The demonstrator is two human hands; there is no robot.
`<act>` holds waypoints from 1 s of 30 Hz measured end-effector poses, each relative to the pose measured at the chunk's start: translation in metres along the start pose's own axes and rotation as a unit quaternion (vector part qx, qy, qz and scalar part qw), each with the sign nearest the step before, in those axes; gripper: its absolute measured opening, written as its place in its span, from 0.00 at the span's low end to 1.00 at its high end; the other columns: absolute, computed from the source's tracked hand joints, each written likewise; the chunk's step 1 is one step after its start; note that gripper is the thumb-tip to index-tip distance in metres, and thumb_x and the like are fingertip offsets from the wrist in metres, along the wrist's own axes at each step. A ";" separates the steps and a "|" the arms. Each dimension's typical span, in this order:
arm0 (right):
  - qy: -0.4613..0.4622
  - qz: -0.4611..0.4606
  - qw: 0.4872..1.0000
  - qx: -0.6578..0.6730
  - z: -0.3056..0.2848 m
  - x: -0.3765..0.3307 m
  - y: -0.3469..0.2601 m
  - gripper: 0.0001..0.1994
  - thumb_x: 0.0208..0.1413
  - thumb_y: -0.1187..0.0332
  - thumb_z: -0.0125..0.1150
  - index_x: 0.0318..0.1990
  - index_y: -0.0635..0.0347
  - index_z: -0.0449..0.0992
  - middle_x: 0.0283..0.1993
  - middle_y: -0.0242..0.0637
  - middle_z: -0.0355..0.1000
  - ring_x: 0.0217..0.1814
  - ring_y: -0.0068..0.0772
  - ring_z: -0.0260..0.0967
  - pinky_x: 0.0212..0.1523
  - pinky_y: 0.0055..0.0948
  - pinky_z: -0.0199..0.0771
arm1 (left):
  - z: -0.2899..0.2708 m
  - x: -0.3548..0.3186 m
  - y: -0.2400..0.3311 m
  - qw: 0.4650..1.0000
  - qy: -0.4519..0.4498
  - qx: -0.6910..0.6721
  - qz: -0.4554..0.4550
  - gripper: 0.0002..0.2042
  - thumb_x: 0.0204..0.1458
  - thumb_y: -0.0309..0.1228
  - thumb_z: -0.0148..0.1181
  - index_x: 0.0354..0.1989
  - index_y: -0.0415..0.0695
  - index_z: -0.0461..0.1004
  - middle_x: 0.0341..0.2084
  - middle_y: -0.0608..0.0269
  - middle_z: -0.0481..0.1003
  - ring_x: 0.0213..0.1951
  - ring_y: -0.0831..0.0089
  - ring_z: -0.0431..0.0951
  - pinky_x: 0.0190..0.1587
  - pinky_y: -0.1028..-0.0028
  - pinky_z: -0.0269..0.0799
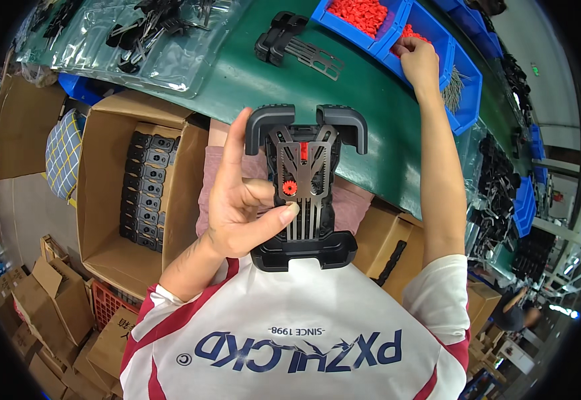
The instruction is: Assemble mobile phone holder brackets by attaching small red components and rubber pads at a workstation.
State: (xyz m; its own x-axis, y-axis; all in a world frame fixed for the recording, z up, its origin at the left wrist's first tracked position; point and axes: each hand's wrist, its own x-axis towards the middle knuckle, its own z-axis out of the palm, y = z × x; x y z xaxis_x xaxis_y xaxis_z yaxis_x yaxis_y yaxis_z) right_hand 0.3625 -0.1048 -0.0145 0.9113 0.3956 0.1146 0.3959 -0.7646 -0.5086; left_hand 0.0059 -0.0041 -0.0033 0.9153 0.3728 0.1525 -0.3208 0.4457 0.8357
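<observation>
A: What does the left hand (240, 213) hold?
B: A black phone-holder assembly (306, 190), upright before the chest, thumb by its red gear (290, 189).
A: The right hand (418, 61)?
B: Fingers closed among red parts in a blue bin (437, 30)

Clamp assembly (307, 190) before table (370, 100), carton (114, 193) left, bins (437, 33) far right

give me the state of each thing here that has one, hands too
left hand: closed on the black clamp assembly, index finger up
black clamp assembly: held upright, two arms at top, red gear in place
right hand: reaching into a blue bin
blue bin: open, red parts inside
cardboard box: open, black parts stacked inside
</observation>
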 end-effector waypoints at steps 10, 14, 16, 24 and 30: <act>0.168 -0.075 0.971 0.153 -0.006 -0.011 -0.001 0.09 0.55 0.70 0.59 0.38 0.67 0.80 0.32 0.38 0.77 0.30 0.28 0.72 0.35 0.22 0.72 | 0.000 0.001 -0.002 1.000 0.009 -0.027 0.001 0.50 0.45 0.09 0.49 0.69 0.46 0.19 0.13 0.67 0.70 0.13 0.85 0.58 0.23 0.91 0.52; 0.139 0.004 0.850 0.507 -0.021 -0.022 -0.007 0.09 0.54 0.74 0.60 0.39 0.73 0.77 0.34 0.44 0.76 0.35 0.33 0.73 0.35 0.20 0.72 | -0.002 0.004 -0.003 0.999 0.022 -0.049 -0.005 0.50 0.45 0.09 0.49 0.69 0.47 0.19 0.14 0.66 0.71 0.13 0.86 0.58 0.22 0.91 0.51; 0.093 0.023 0.799 0.593 -0.028 -0.044 -0.009 0.09 0.55 0.75 0.60 0.40 0.75 0.76 0.35 0.46 0.76 0.36 0.34 0.73 0.36 0.19 0.73 | -0.006 0.005 -0.003 0.999 0.020 -0.034 -0.015 0.50 0.45 0.09 0.49 0.69 0.47 0.20 0.15 0.64 0.72 0.14 0.86 0.59 0.22 0.91 0.52; -0.137 0.101 0.723 0.670 -0.012 -0.164 -0.035 0.10 0.55 0.78 0.57 0.44 0.74 0.75 0.37 0.49 0.75 0.36 0.35 0.75 0.39 0.24 0.78 | -0.004 0.014 -0.003 0.998 0.041 -0.035 -0.042 0.49 0.46 0.10 0.48 0.69 0.47 0.20 0.19 0.59 0.76 0.16 0.85 0.63 0.23 0.90 0.55; -0.093 -0.191 0.877 0.430 -0.033 -0.205 -0.066 0.10 0.40 0.83 0.67 0.34 0.69 0.79 0.30 0.39 0.73 0.21 0.24 0.65 0.23 0.16 0.66 | -0.004 0.016 -0.007 0.998 0.023 -0.032 -0.040 0.48 0.46 0.10 0.49 0.69 0.45 0.21 0.21 0.57 0.77 0.17 0.84 0.65 0.23 0.90 0.57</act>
State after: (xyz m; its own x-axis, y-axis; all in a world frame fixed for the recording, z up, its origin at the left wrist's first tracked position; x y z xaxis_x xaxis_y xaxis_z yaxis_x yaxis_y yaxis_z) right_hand 0.1532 -0.1528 0.0236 0.6647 0.6763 0.3175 0.3643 0.0776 -0.9280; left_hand 0.0219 0.0022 -0.0087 0.9268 0.3705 0.0614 -0.2636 0.5253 0.8090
